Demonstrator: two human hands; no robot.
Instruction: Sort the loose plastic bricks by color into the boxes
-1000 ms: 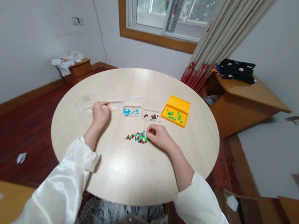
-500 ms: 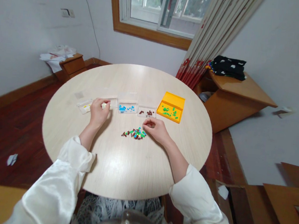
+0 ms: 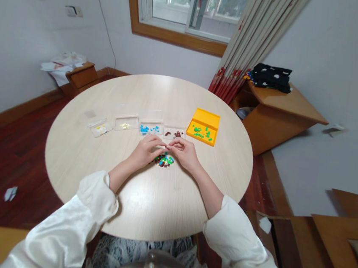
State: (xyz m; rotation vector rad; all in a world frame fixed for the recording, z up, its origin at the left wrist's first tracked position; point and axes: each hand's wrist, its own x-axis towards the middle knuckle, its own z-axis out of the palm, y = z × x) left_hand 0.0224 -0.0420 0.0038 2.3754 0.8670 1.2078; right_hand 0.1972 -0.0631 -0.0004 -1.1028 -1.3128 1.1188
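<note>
A small pile of mixed brown, green and blue bricks (image 3: 164, 160) lies in the middle of the round wooden table (image 3: 145, 207). My left hand (image 3: 145, 148) and my right hand (image 3: 183, 151) meet just above that pile, fingertips pinched together and touching. Whatever sits between the fingertips is too small to make out. Behind the hands stand a clear box of yellowish pieces (image 3: 126, 123), a clear box of blue bricks (image 3: 150, 127), a clear box of brown bricks (image 3: 173, 132) and an orange tray of green bricks (image 3: 203, 127). A further clear box (image 3: 99, 127) sits at the far left.
A wooden cabinet (image 3: 284, 109) with dark folded cloth (image 3: 270, 77) stands right of the table beside a curtain (image 3: 256, 35). A low wooden stand with papers (image 3: 76, 72) is at the back left. Paper scraps (image 3: 10, 193) lie on the dark floor.
My left hand left the clear box at the left and came right to the pile. My right hand shifted slightly to meet it. The camera view drifted a little.
</note>
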